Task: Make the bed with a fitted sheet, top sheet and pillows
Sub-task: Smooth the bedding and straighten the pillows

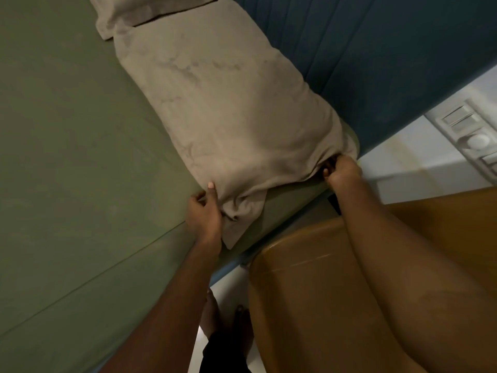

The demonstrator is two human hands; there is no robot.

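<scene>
Pillow, long, beige, in a soft fabric case (223,109): where did it lie? asked the first observer.

"On the olive-green fitted sheet (67,157), along the head of the bed," the second noted. "Its far long side rested against the dark blue panelled headboard (376,49). A second beige pillow (134,12) lay beyond it, the two touching end to end."

"And the hands?"

"Both were clamped on its near end. The left hand (205,214) curled round the bunched loose flap of the case, at the corner away from the headboard, with the thumb laid straight up along the fabric. The right hand (341,170) was fisted round the corner beside the headboard, fingertips buried in the cloth."

"Surroundings?"

"A glossy tan-brown wooden surface (309,305) stood just beside the bed, under the right forearm. A white wall switch panel (468,133) showed at the right edge. Bare feet (212,313) stood on pale floor between bed and wood."
</scene>
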